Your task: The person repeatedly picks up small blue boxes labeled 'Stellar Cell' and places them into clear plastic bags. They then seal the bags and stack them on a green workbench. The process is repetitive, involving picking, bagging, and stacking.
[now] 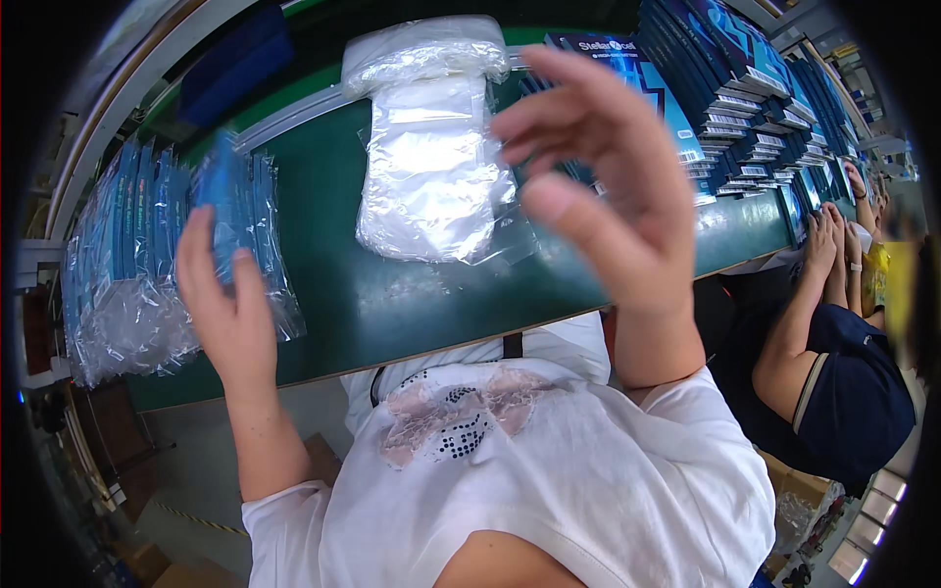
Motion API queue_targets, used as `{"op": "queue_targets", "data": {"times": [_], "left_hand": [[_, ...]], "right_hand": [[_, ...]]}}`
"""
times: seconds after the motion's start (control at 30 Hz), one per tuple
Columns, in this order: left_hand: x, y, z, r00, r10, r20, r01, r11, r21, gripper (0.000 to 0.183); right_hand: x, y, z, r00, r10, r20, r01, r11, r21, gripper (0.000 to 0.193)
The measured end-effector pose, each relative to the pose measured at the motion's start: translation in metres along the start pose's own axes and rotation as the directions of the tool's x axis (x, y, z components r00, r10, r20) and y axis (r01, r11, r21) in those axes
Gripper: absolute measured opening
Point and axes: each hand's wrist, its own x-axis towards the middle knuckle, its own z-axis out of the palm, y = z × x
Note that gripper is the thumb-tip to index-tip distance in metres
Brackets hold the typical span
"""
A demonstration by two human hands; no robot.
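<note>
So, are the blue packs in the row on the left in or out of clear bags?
In, at least those clearly visible: glossy clear plastic covers the blue packs and bunches beyond their near ends.

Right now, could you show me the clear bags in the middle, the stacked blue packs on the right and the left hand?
Clear bags (426,171): head view, middle of the flat pile.
Stacked blue packs (701,78): head view, dark narrow edges.
Left hand (230,309): head view, back of the hand.
</note>
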Motion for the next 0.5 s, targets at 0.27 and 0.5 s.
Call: {"op": "queue_targets", "data": {"times": [0.27,0.5], "left_hand": [[0.000,0.053,0.006,0.890,0.435,0.134,-0.437,0.899,-0.018,0.052],[-0.027,0.071,0.054,0.690,0.591,0.418,-0.465,0.804,-0.371,0.037]], "right_hand": [[0.033,0.021,-0.041,0.810,-0.189,-0.555,-0.353,0.599,-0.719,0.074],[0.012,0.040,-0.046,0.941,-0.072,-0.330,-0.263,0.457,-0.849,0.067]]}}
